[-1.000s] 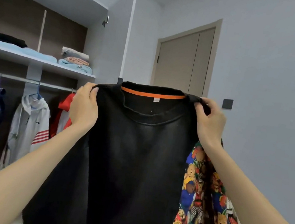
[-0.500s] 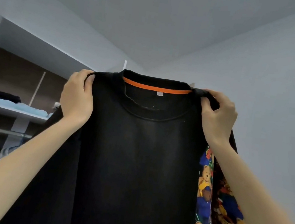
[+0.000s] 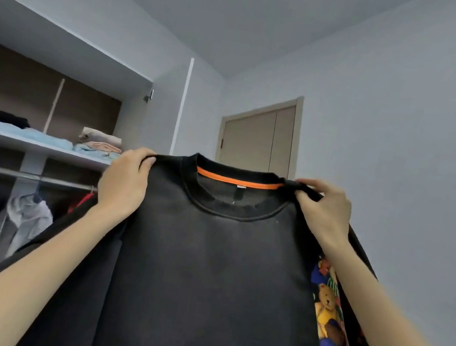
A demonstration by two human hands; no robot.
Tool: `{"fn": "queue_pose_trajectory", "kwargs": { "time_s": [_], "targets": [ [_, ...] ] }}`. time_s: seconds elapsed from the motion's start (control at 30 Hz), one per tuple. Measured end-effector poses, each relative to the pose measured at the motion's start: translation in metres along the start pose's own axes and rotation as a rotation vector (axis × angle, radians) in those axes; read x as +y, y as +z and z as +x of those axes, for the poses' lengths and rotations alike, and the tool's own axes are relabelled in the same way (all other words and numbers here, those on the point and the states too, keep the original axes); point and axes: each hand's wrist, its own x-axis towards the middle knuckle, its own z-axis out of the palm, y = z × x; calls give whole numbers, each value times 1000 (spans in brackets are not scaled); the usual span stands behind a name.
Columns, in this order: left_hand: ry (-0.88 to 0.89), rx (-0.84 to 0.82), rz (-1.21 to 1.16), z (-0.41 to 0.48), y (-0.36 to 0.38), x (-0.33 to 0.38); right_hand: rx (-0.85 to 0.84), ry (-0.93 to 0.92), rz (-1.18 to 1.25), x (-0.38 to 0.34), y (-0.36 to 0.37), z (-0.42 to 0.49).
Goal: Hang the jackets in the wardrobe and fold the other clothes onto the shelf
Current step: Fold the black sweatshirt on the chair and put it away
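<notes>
Both hands, left hand and right hand, have a tight pinching grip on the shoulders of the black sweatshirt (soft matte knit, orange neck tape), held up right of the wardrobe shelf.

Matt black cloth sweatshirt

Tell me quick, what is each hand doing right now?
Left hand: closed, gripping the black sweatshirt by its shoulder.
Right hand: closed, pinching the other shoulder.

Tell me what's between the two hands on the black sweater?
The head view shows the sweater collar, with its orange strip, between the left hand and the right hand.
</notes>
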Motion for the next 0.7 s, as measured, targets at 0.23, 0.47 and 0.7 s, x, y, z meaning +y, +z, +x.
{"fn": "queue_pose_trajectory", "kwargs": {
  "time_s": [0.23, 0.47, 0.7],
  "targets": [
    [-167, -328, 24, -133, 66, -69, -248, 290, -60, 109, 42, -118],
    [-280, -489, 50, -221, 121, -108, -422, 464, -152, 181, 72, -194],
    [-320, -590, 114, -255, 189, -157, -507, 533, -181, 250, 122, -237]
  ]
}}
